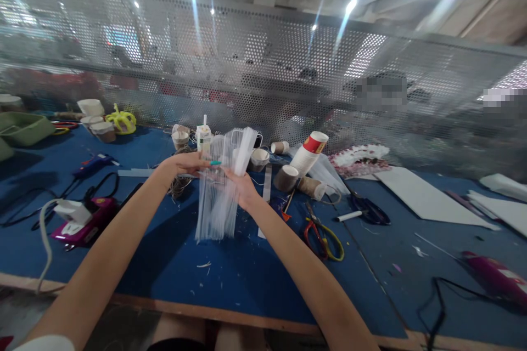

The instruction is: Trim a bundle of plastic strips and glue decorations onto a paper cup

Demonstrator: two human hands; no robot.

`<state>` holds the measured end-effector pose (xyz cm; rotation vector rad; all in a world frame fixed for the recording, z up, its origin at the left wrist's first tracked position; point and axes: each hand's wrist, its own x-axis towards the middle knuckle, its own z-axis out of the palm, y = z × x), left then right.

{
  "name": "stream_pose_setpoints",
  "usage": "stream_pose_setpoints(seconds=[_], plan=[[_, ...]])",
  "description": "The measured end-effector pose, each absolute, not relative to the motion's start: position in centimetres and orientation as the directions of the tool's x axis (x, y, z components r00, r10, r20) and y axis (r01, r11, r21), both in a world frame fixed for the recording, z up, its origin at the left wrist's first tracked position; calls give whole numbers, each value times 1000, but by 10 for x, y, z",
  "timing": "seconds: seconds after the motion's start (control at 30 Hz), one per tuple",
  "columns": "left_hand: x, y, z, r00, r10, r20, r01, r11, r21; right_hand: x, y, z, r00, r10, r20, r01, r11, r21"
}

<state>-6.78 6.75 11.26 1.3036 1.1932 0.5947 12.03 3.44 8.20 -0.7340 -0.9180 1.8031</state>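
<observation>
A sheaf of thin, translucent white strips (216,208) stands upright above the blue table, in the middle of the view. My left hand (189,163) grips it from the left, near its upper half. On the right side my right hand (242,186) is closed round the same strips, with part of them fanning up past the fingers. A small teal item (214,163) shows between the two hands; what it is I cannot make out. Behind the strips stand a drink carton with a straw (203,137) and a paper cup (180,140).
Red-and-yellow scissors (325,241), stacked paper cups (307,160), a twine roll (312,188) and dark scissors (370,208) lie right. A magenta power strip (88,225) and blue glue gun (94,165) lie left. Perforated metal panel (284,71) rises behind the table (230,285).
</observation>
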Motion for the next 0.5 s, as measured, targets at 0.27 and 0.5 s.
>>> stream_pose_setpoints(seconds=[0.27, 0.5], plan=[[-94, 73, 119, 290, 920, -263, 282, 180, 942, 116, 37, 72, -264, 961, -76, -518, -208, -830], [-101, 73, 126, 265, 938, -224, 382, 112, 917, 120, 39, 73, -285, 958, -44, -462, -178, -869]])
